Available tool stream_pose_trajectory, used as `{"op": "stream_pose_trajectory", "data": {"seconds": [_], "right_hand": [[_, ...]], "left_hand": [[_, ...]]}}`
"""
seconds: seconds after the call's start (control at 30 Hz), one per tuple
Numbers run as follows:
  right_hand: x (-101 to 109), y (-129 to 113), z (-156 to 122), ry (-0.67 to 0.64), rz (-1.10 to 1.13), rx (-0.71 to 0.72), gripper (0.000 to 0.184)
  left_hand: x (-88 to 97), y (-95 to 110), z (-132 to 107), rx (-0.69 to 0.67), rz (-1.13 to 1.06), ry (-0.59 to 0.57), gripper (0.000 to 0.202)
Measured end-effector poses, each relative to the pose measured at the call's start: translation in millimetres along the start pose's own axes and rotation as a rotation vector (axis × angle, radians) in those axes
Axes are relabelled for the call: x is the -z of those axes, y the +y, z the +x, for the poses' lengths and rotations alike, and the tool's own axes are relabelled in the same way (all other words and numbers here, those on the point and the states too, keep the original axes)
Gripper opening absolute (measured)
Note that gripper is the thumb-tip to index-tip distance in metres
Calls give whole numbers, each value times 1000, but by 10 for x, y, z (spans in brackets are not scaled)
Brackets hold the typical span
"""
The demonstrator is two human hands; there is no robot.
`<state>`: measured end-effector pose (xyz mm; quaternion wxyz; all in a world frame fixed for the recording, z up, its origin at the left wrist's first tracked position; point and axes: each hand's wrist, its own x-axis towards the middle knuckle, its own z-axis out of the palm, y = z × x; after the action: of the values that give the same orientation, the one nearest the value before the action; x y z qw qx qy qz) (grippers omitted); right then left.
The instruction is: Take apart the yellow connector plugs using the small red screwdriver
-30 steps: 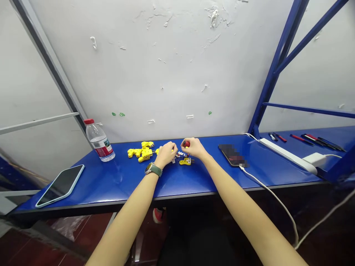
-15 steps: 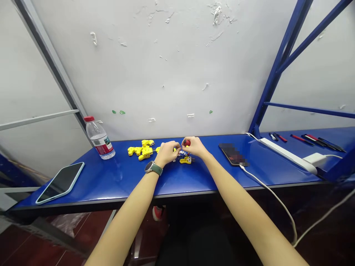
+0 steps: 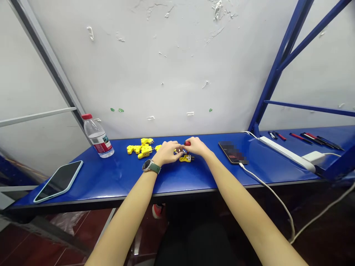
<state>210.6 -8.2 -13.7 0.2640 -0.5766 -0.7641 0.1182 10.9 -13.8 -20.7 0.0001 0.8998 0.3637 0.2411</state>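
Note:
My left hand [image 3: 168, 152], with a green-strapped watch [image 3: 150, 166] at its wrist, reaches in over small parts on the blue table. Its fingers are bent together near the right fingertips; what they hold is hidden. A short red tool handle [image 3: 188, 143] shows in the closed fingers of my right hand [image 3: 197, 146]; its working end is out of sight. Just below both hands lies an open yellow plug half [image 3: 185, 158]. Small blue and metallic bits between the hands are too small to name. Several yellow plugs [image 3: 144, 150] lie left of my left hand.
A water bottle [image 3: 98, 136] stands at the left, behind a phone [image 3: 59, 181] near the front edge. On the right lie a second phone [image 3: 231, 152] with a white cable [image 3: 266, 187], a white power strip [image 3: 287, 154] and several pens [image 3: 313, 139].
The view has shifted slightly. The left fingers have stretched a little to the right, closer to the right fingertips. The red handle stays in my right hand.

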Motion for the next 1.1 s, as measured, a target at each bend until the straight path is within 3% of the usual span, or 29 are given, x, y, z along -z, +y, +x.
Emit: {"op": "stream_pose_trajectory", "data": {"seconds": [0.13,0.3,0.43,0.57,0.8,0.93,1.1], "right_hand": [[16,66,35,154,106,-4,21],[57,44,74,341,362,287,29],[162,-71,1,381,802,216,49],[264,-109,-98,271,1172,166,60],[220,-148,-115,82,1267,173,64],[196,-164,-116,81,1335,145,63],[175,-191,-122,-10,1507,259,58]], "left_hand": [[-25,50,9,-93,-69,-83,24],[-118,102,36,-146,-72,-86,35],[-169,108,51,-148,-58,-103,26],[-181,80,57,-146,-80,-119,25],[-195,47,68,-140,-110,-117,26],[-195,42,70,-140,-129,-111,25],[-179,59,75,-131,-85,-148,26]]}}
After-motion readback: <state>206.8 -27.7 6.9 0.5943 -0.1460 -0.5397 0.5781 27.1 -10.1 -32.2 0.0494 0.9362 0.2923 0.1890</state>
